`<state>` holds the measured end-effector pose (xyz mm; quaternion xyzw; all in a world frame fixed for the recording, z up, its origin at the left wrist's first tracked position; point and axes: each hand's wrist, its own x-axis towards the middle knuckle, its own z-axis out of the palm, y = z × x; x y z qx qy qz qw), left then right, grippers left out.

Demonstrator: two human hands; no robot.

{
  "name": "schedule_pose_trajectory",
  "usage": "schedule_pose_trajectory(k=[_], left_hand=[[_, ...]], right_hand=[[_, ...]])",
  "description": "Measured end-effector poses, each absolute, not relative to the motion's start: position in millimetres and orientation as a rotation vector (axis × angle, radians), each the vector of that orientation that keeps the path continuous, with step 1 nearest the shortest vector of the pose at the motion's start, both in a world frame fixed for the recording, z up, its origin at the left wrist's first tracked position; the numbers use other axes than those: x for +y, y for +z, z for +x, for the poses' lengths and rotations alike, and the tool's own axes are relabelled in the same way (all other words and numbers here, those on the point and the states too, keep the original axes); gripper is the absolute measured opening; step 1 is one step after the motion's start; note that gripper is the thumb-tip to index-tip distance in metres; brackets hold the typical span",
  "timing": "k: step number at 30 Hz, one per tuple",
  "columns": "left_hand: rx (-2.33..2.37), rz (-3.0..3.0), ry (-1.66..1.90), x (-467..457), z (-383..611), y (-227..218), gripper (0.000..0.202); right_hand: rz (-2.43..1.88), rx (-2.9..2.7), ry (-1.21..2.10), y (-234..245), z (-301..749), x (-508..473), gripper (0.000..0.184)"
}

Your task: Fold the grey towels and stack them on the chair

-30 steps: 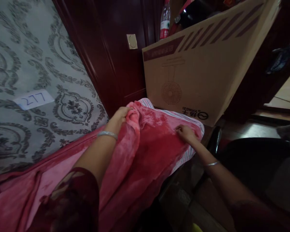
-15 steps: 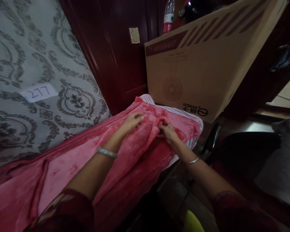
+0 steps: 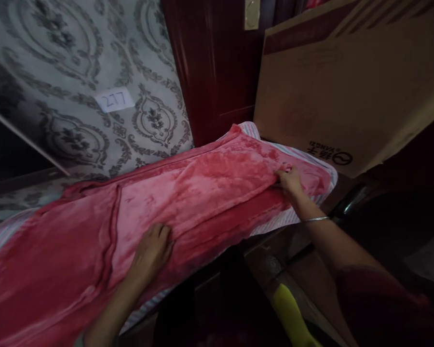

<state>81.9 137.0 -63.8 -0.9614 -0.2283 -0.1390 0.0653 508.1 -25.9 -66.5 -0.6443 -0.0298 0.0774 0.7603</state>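
A pinkish-red plush garment (image 3: 217, 178) lies spread along a narrow padded surface (image 3: 251, 129) with a striped cover. One long part of it, like a sleeve, is laid lengthwise over the rest. At the far right end of that part, my right hand (image 3: 291, 183) pinches the fabric edge between thumb and fingers. My left hand (image 3: 154, 248) is at the near edge of the same part, its fingers curled onto the cloth; the fingertips are partly hidden. A folded section with a thick hem lies left of my left hand.
A big cardboard box (image 3: 311, 91) stands beyond the right end, against a dark red door panel (image 3: 217, 62). Patterned wall covering (image 3: 155, 118) with a paper label (image 3: 115, 99) rises behind. A yellow object (image 3: 291, 313) sits low in front, and a dark seat-like shape is at right.
My left hand has moved back leftward and down to the near edge of the cloth. The sleeve-like part, bunched before, now lies flatter. My right hand still pinches its end. The view has shifted left.
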Motion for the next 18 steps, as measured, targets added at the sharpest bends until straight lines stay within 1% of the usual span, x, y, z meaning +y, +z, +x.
schedule_pose_trajectory(k=[3,6,8,12,15,18], left_hand=[[-0.661,-2.863,-0.515,141.7,71.4,-61.9,0.020],[-0.552,-2.778,-0.760,138.9,65.1,-51.8,0.023],[-0.447,-2.708,-0.874,135.0,60.4,-48.4,0.023],[-0.200,-2.693,-0.864,133.8,53.9,-63.0,0.024],[-0.157,-2.680,-0.857,139.9,53.4,-80.9,0.023],[-0.131,-2.660,-0.913,145.9,52.4,-90.0,0.021]], right_hand=[[-1.312,-0.080,0.132,-47.3,516.0,-22.0,0.043],[-1.239,-0.109,0.068,-26.7,528.3,-30.4,0.047],[-1.260,-0.088,0.039,-23.1,532.9,-43.1,0.046],[-1.418,0.051,0.156,-47.9,525.4,-71.5,0.033],[-1.452,0.064,0.204,-72.1,518.7,-83.5,0.023],[-1.468,0.024,0.204,-79.7,524.9,-85.4,0.017]])
